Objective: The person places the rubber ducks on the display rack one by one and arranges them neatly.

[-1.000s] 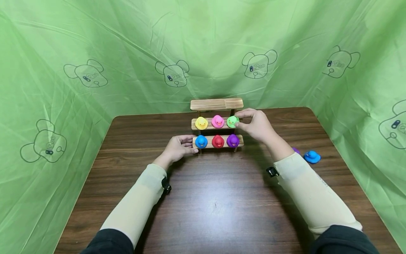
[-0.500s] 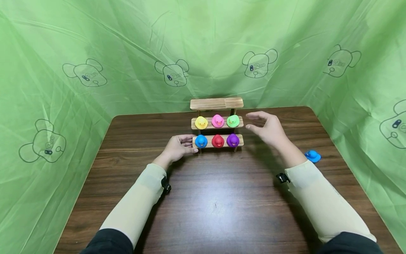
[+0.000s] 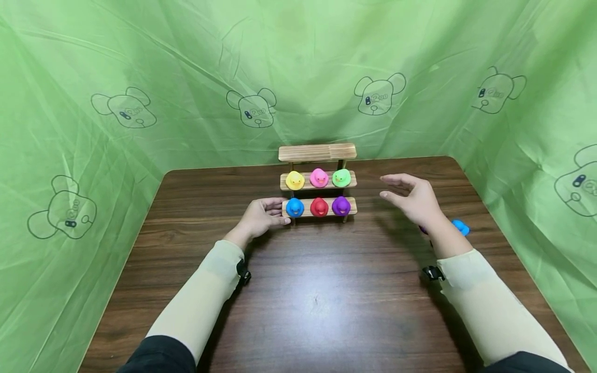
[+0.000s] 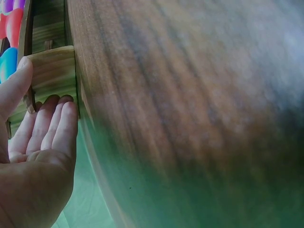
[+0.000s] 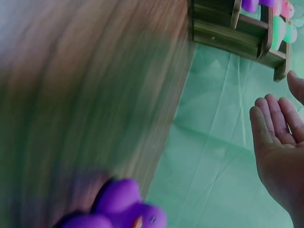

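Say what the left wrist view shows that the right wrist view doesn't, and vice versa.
Left wrist only: left hand, red duck, blue duck.
Right wrist only: right hand, green duck, pink duck, and a loose purple duck on the tabletop.
Both: tabletop, wooden rack, green cloth and the rack's purple duck.

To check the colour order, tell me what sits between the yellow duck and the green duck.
One pink duck sits between the yellow duck and the green duck on the middle shelf, in the head view.
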Action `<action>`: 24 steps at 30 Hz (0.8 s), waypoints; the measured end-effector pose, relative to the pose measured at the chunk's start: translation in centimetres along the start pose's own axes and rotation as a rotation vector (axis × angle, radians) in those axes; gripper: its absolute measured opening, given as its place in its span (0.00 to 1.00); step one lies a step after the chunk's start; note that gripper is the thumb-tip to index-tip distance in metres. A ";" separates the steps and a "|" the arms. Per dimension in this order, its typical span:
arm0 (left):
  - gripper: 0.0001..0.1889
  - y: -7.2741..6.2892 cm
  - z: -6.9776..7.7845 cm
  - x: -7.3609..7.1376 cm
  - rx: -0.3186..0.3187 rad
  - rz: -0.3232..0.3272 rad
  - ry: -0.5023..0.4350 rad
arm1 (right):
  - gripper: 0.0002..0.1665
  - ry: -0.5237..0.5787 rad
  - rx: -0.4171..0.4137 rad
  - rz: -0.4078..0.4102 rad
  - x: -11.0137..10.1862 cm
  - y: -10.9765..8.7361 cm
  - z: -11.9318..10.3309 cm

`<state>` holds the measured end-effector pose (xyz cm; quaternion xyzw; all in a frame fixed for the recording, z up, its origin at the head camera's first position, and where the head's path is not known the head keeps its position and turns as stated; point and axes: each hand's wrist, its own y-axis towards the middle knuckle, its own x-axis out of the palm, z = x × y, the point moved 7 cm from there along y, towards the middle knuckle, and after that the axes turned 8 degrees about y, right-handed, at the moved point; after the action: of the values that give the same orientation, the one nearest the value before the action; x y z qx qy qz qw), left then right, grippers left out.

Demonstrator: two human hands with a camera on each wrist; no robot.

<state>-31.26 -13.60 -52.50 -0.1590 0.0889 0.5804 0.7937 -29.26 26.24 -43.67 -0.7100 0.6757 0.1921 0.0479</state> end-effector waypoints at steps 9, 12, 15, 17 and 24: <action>0.35 0.0 -0.1 0.1 -0.010 -0.013 -0.014 | 0.25 -0.068 0.022 0.047 -4.2 -2.6 2.4; 0.35 0.0 0.0 0.1 -0.006 -0.013 -0.015 | 0.26 -0.099 0.073 0.069 -5.7 -3.4 4.9; 0.35 0.0 -0.1 0.1 -0.007 -0.017 -0.020 | 0.26 -0.112 0.111 0.082 -6.8 -4.4 6.2; 0.35 0.0 -0.1 0.1 -0.005 -0.014 -0.016 | 0.26 -0.129 0.118 0.083 -7.5 -5.0 6.9; 0.34 0.0 0.0 0.0 0.011 0.000 -0.013 | 0.31 -0.205 0.164 0.063 -9.4 -6.6 8.0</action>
<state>-31.22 -13.62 -52.50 -0.1508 0.0872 0.5810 0.7950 -24.55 38.25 -49.12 -0.6590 0.7026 0.2092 0.1683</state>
